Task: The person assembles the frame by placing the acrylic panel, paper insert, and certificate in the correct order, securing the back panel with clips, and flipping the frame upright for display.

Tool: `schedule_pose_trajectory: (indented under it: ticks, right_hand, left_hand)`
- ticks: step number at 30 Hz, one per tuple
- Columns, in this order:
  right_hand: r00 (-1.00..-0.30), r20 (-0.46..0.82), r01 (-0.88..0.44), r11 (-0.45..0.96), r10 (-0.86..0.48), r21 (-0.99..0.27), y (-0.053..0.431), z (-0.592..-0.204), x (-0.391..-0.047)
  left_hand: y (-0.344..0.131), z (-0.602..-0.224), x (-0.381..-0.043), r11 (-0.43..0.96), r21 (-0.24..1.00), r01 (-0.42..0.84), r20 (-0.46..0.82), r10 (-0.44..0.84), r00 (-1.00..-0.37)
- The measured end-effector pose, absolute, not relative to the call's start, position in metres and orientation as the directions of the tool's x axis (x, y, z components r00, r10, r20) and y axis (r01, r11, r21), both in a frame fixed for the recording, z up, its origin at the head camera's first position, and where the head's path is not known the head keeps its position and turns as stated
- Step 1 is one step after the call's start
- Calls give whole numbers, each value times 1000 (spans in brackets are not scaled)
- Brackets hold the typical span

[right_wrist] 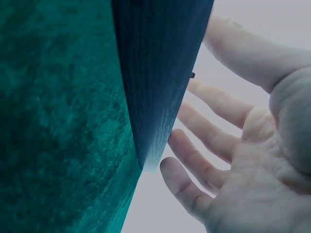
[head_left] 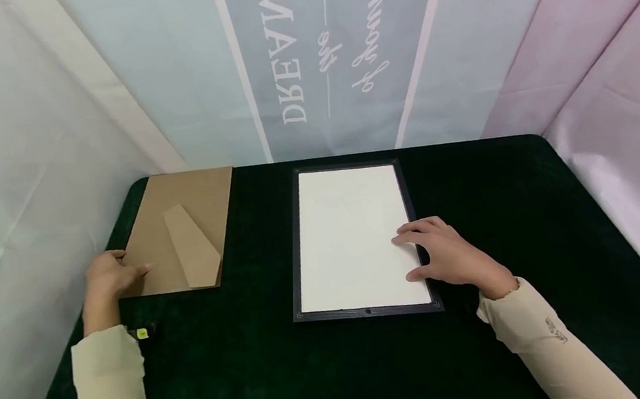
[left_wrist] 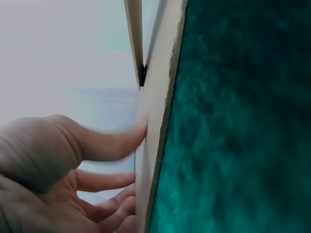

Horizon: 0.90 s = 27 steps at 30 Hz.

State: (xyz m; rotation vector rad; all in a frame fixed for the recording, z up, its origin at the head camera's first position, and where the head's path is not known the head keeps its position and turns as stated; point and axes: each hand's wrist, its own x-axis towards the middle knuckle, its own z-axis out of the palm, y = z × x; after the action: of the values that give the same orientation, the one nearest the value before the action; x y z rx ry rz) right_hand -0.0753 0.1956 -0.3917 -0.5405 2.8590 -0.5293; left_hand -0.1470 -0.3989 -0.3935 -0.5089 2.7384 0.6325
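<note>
frame: one, dark, flat on the desk, about midway along the far edge; sheet, white, within its rails. board: one, brown, lying in the far left corner of the desk, with a flap on its upper face.

left hand: thumb on the board's face, fingers about its left edge, a narrow pinch close to the near left corner. right hand: fingers and thumb well parted, spanning the frame's right rail, tips over the sheet, gripping nothing; whether they touch, i cannot tell from where i stand.

handling, by my estimate: board light and stiff, corners apt to fray; best held by opposite edges, not by the flap, which looks hinged. frame likely light, rigid, somewhat slick; best lifted level by both long rails. sheet, if loose, might slide should the frame tip.
</note>
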Motion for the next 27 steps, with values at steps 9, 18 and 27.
schedule_pose_trajectory:
  ticks: [9, 18, 27]
  right_hand:
    - [-915, -109, -320, 865, -388, -387, 190, -395, -76]
    - [-910, -108, -332, 858, -401, -391, 193, -381, -73]
    - [-907, -95, -345, 852, -411, -393, 190, -377, -69]
  left_hand:
    - [-402, -396, -149, 781, 380, -495, -426, -327, -844]
    - [-385, -396, -152, 738, 398, -545, -426, -377, -822]
    - [-384, -402, -153, 655, 451, -606, -458, -413, -787]
